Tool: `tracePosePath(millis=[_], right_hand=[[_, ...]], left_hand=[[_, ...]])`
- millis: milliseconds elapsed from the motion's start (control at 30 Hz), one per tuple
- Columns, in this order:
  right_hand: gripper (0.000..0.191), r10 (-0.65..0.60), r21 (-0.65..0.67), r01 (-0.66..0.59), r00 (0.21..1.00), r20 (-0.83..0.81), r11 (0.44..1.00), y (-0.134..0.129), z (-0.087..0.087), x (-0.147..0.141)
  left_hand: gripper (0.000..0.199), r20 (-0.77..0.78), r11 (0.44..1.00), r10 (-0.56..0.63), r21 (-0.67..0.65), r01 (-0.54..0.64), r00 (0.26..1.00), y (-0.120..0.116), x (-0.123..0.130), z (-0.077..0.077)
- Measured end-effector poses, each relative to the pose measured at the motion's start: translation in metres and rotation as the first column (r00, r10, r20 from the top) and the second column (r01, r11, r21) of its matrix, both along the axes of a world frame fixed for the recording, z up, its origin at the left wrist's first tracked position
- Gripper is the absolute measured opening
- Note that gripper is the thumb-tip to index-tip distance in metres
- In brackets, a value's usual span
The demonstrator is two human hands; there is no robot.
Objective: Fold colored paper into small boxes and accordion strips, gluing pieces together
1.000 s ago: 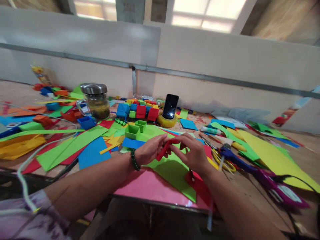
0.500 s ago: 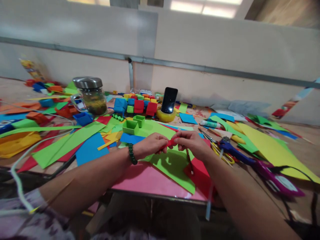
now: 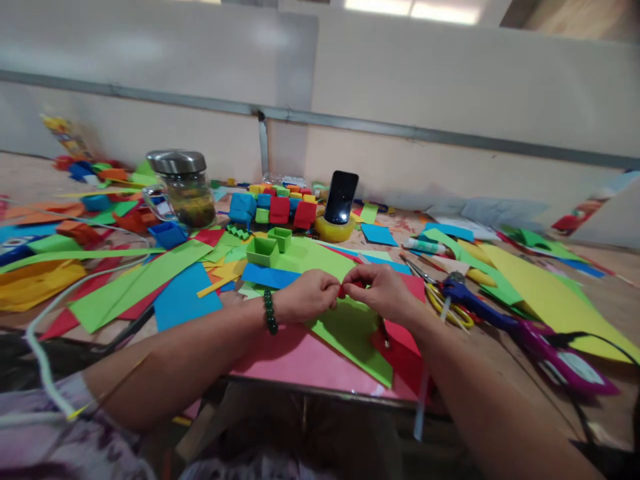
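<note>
Both my hands meet over a green paper sheet (image 3: 350, 340) near the table's front edge. Between them is a small piece of red paper (image 3: 342, 292), mostly hidden by the fingers. My left hand (image 3: 314, 295), with a green bead bracelet at its wrist, is closed on one end of it. From the other side my right hand (image 3: 377, 288) pinches it with thumb and fingertips. Beneath my right hand, a thin dark stick (image 3: 385, 333) lies over red paper (image 3: 400, 363). Two open green paper boxes (image 3: 263, 252) stand just beyond my left hand.
Folded paper cubes (image 3: 279, 210) cluster at the back, beside a phone (image 3: 342, 197) propped on a yellow tape roll (image 3: 334, 229). A lidded glass mug (image 3: 187, 197) stands left. Scissors (image 3: 417, 267) and a purple and blue glue gun (image 3: 560, 357) lie right. A white cable (image 3: 37, 353) crosses the left side.
My hands have drawn closer together, and less of the red paper shows between them. The view has shifted slightly.
</note>
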State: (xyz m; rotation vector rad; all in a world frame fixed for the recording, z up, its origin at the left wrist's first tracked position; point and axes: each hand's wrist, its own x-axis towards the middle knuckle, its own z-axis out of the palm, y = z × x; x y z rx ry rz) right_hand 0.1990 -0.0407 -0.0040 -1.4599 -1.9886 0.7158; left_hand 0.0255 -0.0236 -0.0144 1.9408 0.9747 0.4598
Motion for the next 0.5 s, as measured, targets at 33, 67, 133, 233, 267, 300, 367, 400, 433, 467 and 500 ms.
tracePosePath(millis=[33, 67, 133, 233, 267, 300, 367, 400, 433, 467, 500], right_hand=[[0.014, -0.025, 0.04, 0.023, 0.998, 0.056, 0.999, -0.002, 0.0, -0.003], [0.013, -0.067, 0.1, 0.054, 0.989, 0.133, 0.994, -0.003, -0.001, -0.006], [0.013, -0.198, 0.255, 0.116, 0.925, 0.324, 0.96, -0.008, -0.004, -0.015], [0.016, -0.337, 0.411, 0.116, 0.786, 0.518, 0.904, -0.012, -0.008, -0.026], [0.017, -0.342, 0.42, 0.109, 0.773, 0.534, 0.901, -0.012, -0.009, -0.027], [0.017, -0.334, 0.413, 0.112, 0.789, 0.516, 0.904, -0.011, -0.01, -0.026], [0.015, -0.275, 0.346, 0.137, 0.877, 0.393, 0.928, -0.008, -0.009, -0.021], [0.015, -0.237, 0.282, 0.152, 0.924, 0.299, 0.947, -0.005, -0.008, -0.017], [0.015, -0.202, 0.201, 0.162, 0.959, 0.197, 0.966, -0.003, -0.007, -0.013], [0.016, -0.178, 0.116, 0.166, 0.979, 0.1, 0.979, 0.0, -0.005, -0.008], [0.017, -0.166, 0.04, 0.165, 0.986, 0.021, 0.985, 0.003, -0.003, -0.003]], left_hand=[[0.028, 0.005, 1.0, 0.006, 0.009, -0.006, 1.0, 0.0, 0.001, -0.001], [0.028, 0.011, 1.0, 0.009, 0.024, -0.01, 1.0, 0.0, 0.002, -0.002], [0.026, 0.038, 0.998, 0.019, 0.059, -0.021, 0.999, 0.002, 0.003, -0.005], [0.025, 0.082, 0.997, 0.039, 0.067, -0.045, 0.996, 0.005, 0.007, -0.01], [0.025, 0.105, 0.998, 0.054, 0.034, -0.058, 0.993, 0.006, 0.008, -0.011], [0.025, 0.136, 0.997, 0.073, -0.028, -0.07, 0.988, 0.008, 0.008, -0.011], [0.023, 0.215, 0.973, 0.131, -0.217, -0.083, 0.968, 0.009, 0.009, -0.01], [0.021, 0.251, 0.944, 0.165, -0.32, -0.079, 0.954, 0.01, 0.009, -0.009], [0.019, 0.274, 0.911, 0.195, -0.406, -0.071, 0.942, 0.011, 0.008, -0.007], [0.017, 0.284, 0.882, 0.219, -0.467, -0.065, 0.934, 0.011, 0.008, -0.005], [0.016, 0.283, 0.861, 0.231, -0.504, -0.061, 0.931, 0.011, 0.007, -0.003]])
